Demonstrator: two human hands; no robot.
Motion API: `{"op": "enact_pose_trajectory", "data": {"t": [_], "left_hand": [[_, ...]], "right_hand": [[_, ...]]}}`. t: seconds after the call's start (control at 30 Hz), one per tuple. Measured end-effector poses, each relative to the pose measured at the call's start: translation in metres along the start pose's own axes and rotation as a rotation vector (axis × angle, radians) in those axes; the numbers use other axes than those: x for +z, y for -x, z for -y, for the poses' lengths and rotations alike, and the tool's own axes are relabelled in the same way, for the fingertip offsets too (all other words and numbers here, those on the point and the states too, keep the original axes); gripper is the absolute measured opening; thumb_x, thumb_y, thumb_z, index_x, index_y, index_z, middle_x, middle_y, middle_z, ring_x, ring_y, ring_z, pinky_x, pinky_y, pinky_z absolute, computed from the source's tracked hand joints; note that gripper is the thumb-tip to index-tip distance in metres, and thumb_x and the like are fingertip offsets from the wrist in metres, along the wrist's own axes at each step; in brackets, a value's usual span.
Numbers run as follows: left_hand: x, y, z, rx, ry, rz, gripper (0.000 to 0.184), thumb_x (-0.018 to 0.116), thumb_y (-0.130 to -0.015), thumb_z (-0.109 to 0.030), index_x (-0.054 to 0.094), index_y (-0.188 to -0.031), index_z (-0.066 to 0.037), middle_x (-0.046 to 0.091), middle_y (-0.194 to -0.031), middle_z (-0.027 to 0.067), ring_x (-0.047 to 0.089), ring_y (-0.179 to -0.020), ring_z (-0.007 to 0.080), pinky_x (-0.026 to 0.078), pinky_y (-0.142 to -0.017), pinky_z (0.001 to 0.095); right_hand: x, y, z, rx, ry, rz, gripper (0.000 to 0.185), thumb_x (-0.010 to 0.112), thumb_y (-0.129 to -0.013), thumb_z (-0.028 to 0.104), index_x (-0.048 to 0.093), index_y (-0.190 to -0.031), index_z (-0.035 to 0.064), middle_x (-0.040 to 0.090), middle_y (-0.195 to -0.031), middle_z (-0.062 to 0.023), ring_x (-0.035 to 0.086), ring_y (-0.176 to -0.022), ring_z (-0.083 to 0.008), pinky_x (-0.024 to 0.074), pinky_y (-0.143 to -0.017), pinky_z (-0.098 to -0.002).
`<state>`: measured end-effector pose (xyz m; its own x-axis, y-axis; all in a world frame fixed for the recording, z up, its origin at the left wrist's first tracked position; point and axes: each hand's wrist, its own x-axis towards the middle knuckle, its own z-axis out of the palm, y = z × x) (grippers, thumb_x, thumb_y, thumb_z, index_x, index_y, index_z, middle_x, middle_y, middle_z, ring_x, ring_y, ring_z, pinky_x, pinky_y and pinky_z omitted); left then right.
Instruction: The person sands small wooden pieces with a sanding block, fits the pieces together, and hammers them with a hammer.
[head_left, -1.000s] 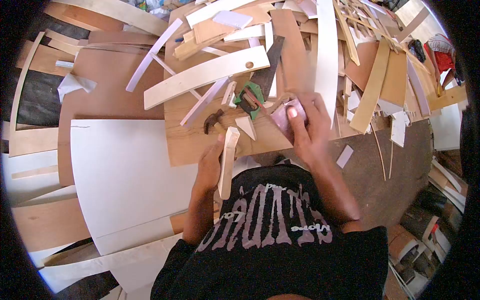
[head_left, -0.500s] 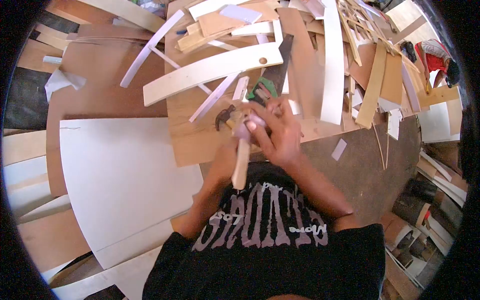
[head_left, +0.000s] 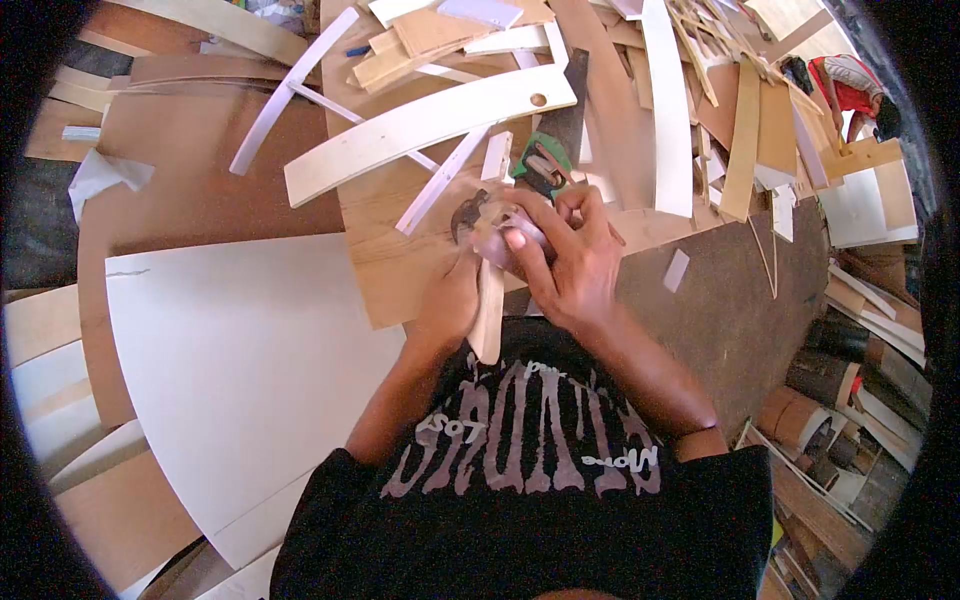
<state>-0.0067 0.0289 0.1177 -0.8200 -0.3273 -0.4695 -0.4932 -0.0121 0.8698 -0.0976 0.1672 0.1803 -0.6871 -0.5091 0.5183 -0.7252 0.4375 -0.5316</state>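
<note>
Pale wooden stick (head_left: 488, 318) stands out mid-frame, gripped in the left hand (head_left: 450, 298); the right hand (head_left: 578, 262) clasps a purplish sheet (head_left: 508, 240) at its upper end. Beyond lie a hammer (head_left: 466, 213) and a green-handled saw (head_left: 546, 165); at upper right, a person (head_left: 848, 88).

The held stick (head_left: 487, 318) is pale bare wood with a matt face. The pinkish sheet (head_left: 510, 240) looks papery and creased. Plywood (head_left: 385, 275) shows its grain; the large white board (head_left: 240, 370) looks smooth. The saw handle (head_left: 560, 158) looks like green plastic, the shirt (head_left: 520, 530) matt black cloth.
</note>
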Motion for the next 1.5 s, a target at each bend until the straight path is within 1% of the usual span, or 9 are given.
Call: {"op": "enact_pose_trajectory", "data": {"t": [0.5,0.63,0.77,0.9,1.03,1.13,1.27,1.4,1.5], "left_hand": [[-0.006,0.008,0.017,0.118,0.279,0.065,0.046,0.038,-0.106,-0.036,0.063,-0.121,0.0,0.068,-0.11,0.022,0.065,-0.105,0.0333,0.047,-0.094,0.0428],[0.007,0.032,-0.003,0.138,-0.178,-0.198,0.043,0.04,-0.105,-0.034,0.066,-0.112,0.0,0.07,-0.098,0.0196,0.069,-0.089,0.0301,0.052,-0.078,0.0388],[-0.001,0.025,0.002,0.059,0.313,0.051,0.043,0.039,-0.106,-0.032,0.067,-0.107,0.001,0.068,-0.106,0.0233,0.065,-0.102,0.0365,0.048,-0.09,0.0457],[0.013,0.039,-0.015,0.177,-0.2,-0.105,0.046,0.035,-0.106,-0.037,0.061,-0.119,-0.001,0.069,-0.102,0.0164,0.066,-0.089,0.0294,0.051,-0.08,0.0413],[0.009,0.021,-0.013,0.073,0.048,0.069,0.056,0.029,-0.107,-0.045,0.059,-0.123,0.0,0.067,-0.111,0.0182,0.064,-0.104,0.0299,0.048,-0.091,0.0412],[0.05,0.017,0.004,0.237,0.223,-0.266,0.053,0.035,-0.107,-0.04,0.067,-0.107,0.002,0.068,-0.097,0.0127,0.064,-0.092,0.0197,0.049,-0.078,0.0372],[0.023,0.027,-0.04,-0.145,0.251,0.048,0.046,0.038,-0.107,-0.034,0.06,-0.123,0.003,0.065,-0.117,0.0219,0.061,-0.113,0.031,0.045,-0.098,0.0416],[0.075,0.012,0.021,0.586,-0.291,-0.242,0.04,0.035,-0.106,-0.025,0.059,-0.123,0.002,0.067,-0.112,0.0203,0.064,-0.107,0.0319,0.047,-0.096,0.0428],[0.066,0.034,-0.046,0.092,-0.033,-0.028,0.039,0.037,-0.105,-0.023,0.055,-0.13,0.001,0.065,-0.119,0.0211,0.063,-0.112,0.0325,0.045,-0.099,0.0431]], "right_hand": [[0.008,0.013,0.025,-0.038,0.081,-0.031,0.042,0.075,-0.083,0.037,0.069,-0.121,0.0195,0.05,-0.086,-0.0073,0.054,-0.068,-0.0206,0.0493,-0.052,-0.0338],[0.01,0.007,0.031,-0.028,0.072,-0.072,0.037,0.072,-0.084,0.027,0.072,-0.118,0.0125,0.049,-0.075,-0.0041,0.046,-0.068,-0.0195,0.0425,-0.057,-0.0319],[0.005,0.015,0.021,-0.042,0.118,-0.011,0.047,0.077,-0.08,0.038,0.069,-0.124,0.0205,0.049,-0.082,-0.0054,0.053,-0.065,-0.0173,0.0476,-0.049,-0.0324],[0.003,0.009,0.019,-0.131,0.06,-0.113,0.048,0.077,-0.08,0.037,0.069,-0.123,0.0195,0.05,-0.082,-0.0057,0.053,-0.066,-0.018,0.0476,-0.05,-0.0325],[-0.005,0.017,-0.005,-0.12,-0.011,-0.093,0.04,0.074,-0.081,0.026,0.072,-0.117,0.0084,0.049,-0.077,-0.0045,0.045,-0.064,-0.0183,0.0419,-0.055,-0.0304],[-0.008,0.009,0.004,-0.165,0.048,-0.092,0.05,0.076,-0.082,0.034,0.066,-0.127,0.0152,0.05,-0.081,-0.0049,0.05,-0.064,-0.0176,0.0472,-0.05,-0.0309],[-0.015,0.02,-0.018,-0.126,-0.024,-0.103,0.04,0.075,-0.081,0.026,0.073,-0.117,0.0088,0.054,-0.078,-0.0054,0.045,-0.06,-0.0165,0.0432,-0.052,-0.0288],[-0.034,0.004,-0.016,-0.248,-0.014,-0.122,0.042,0.074,-0.081,0.028,0.073,-0.118,0.0091,0.053,-0.073,-0.0028,0.044,-0.06,-0.0158,0.0422,-0.051,-0.0271],[-0.051,0.013,-0.042,-0.246,0.007,-0.124,0.041,0.074,-0.082,0.028,0.073,-0.118,0.0086,0.053,-0.073,-0.0027,0.045,-0.061,-0.0154,0.0426,-0.051,-0.0275]]}}
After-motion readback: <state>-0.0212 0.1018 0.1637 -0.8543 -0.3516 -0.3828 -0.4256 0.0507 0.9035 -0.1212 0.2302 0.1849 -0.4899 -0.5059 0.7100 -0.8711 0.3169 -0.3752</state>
